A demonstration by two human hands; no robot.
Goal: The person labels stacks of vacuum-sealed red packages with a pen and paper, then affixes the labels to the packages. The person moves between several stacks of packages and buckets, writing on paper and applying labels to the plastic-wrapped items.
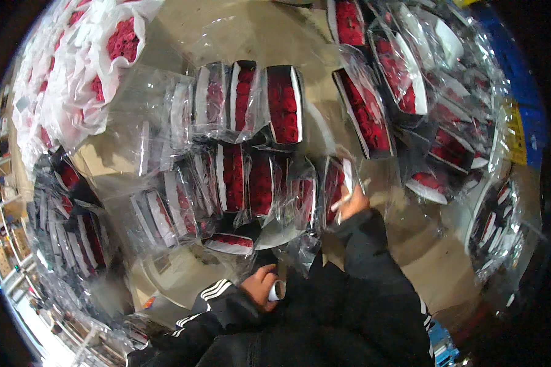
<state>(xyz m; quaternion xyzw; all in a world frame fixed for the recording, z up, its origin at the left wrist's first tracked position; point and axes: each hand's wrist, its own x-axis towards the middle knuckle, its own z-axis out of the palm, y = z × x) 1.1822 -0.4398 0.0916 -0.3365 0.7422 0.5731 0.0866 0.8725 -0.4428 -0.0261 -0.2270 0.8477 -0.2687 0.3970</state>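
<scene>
Low before my body, my left hand (260,285) is closed around a small white roll (277,291) with a hollow core. Farther out, my right hand (354,202) is at the lower right side of a plastic-wrapped bunch of red flowers (335,183) with a white inner edge. Pale strips show at its fingers; whether it grips them or the wrap I cannot tell. Left of that hand stand several wrapped bunches of red flowers (261,190) in black and white sleeves. Behind them is another row of red bunches (282,105). One bunch (229,243) lies nearer my left hand.
Bunches in white paper (122,40) fill the upper left. More clear-wrapped red bunches (397,75) are at the upper right, with blue crates (509,78) beyond. Dark-sleeved bunches (89,238) stand at the left, before shelving (4,197). A tan floor (422,257) shows at the right.
</scene>
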